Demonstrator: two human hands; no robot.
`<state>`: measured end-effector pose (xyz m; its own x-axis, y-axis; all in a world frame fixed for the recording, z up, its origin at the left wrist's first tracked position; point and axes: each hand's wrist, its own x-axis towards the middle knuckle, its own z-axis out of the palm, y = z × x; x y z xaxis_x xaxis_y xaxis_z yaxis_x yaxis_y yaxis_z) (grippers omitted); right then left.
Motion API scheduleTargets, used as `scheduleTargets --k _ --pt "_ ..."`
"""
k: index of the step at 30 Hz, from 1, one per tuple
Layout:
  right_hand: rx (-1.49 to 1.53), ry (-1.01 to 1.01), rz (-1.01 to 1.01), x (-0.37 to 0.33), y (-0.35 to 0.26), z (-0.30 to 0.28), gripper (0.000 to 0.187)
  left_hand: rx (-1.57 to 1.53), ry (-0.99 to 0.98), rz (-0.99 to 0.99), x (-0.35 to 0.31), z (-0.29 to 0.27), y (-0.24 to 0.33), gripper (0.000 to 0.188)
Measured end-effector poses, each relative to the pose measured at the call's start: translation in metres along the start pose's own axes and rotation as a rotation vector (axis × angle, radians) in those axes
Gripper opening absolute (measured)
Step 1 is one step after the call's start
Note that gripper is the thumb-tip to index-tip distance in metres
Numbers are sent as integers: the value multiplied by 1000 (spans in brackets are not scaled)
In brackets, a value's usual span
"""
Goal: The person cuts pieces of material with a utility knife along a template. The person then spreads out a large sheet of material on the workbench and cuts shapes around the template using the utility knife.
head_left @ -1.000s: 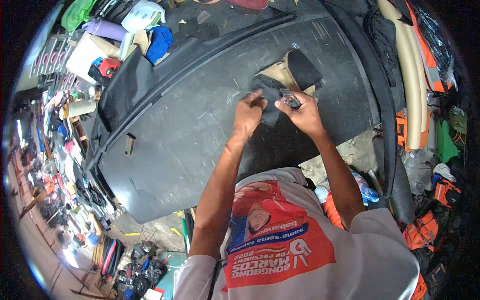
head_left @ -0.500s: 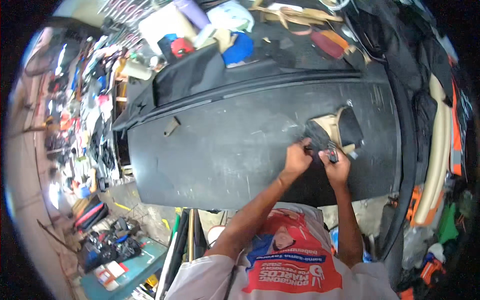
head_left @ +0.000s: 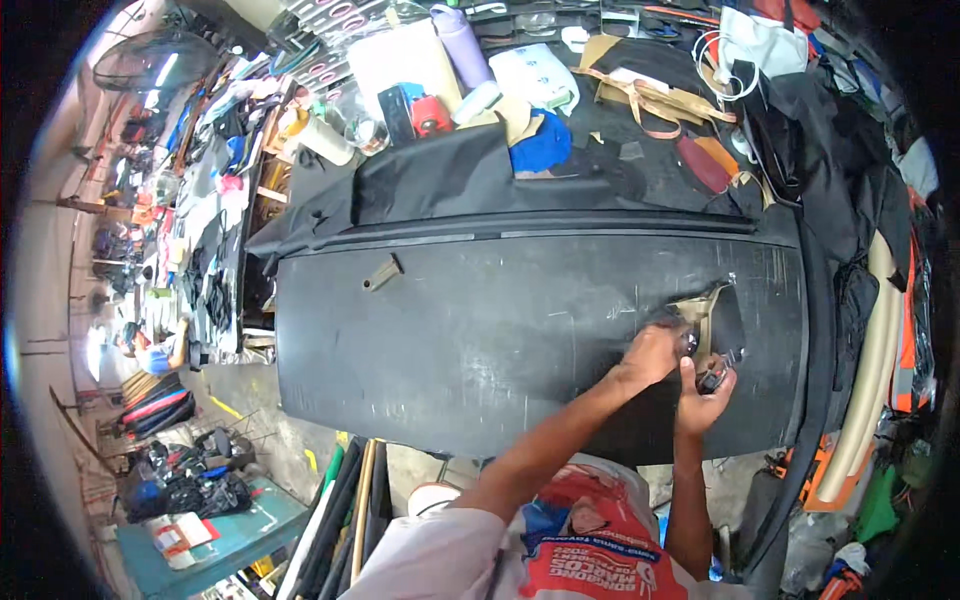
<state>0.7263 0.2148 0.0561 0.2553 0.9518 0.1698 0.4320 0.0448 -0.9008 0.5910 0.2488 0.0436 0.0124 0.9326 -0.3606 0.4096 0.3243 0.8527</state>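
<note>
Over the right part of the black-topped bench (head_left: 460,330), my two hands work close together. My left hand (head_left: 652,356) is closed on the near edge of a black-and-tan sewn piece (head_left: 705,312), which looks like a small pouch or cap. Something dark, round and shiny shows beside its fingers. My right hand (head_left: 705,405), just nearer and to the right, is closed around a small dark object (head_left: 712,378) with shiny parts; its kind is unclear. A short, olive-coloured flanged tube (head_left: 382,273) lies on the bench's left part.
Black sheet material (head_left: 440,180) lies along the bench's far edge. Beyond it are a purple bottle (head_left: 460,45), a blue cloth (head_left: 541,143) and tan straps (head_left: 650,105). Rolls (head_left: 345,510) stand at the near left, by a teal table (head_left: 150,550). A distant person (head_left: 155,355) is at far left.
The view has shifted, so the bench sits lower and more to the right. My left hand has moved up against the black-and-tan piece and covers more of it. My right hand keeps the dark object.
</note>
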Motion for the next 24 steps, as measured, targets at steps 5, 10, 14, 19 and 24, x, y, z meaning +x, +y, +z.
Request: scheduleTargets --k 5,10,14,19,24 --pt "139 -113 219 -23 -18 45 29 101 16 149 -52 -82 -94 47" --pt "259 -514 427 -20 -25 121 29 371 419 -129 -138 -161 -173 52" --pt "229 -609 499 -15 -29 185 27 736 390 -205 -180 -195 -198 61" --pt "34 -674 269 -9 -26 226 24 667 356 -239 -168 -198 -209 61" --pt "-48 -725 224 -2 -19 260 26 719 334 -259 -162 -197 -214 62"
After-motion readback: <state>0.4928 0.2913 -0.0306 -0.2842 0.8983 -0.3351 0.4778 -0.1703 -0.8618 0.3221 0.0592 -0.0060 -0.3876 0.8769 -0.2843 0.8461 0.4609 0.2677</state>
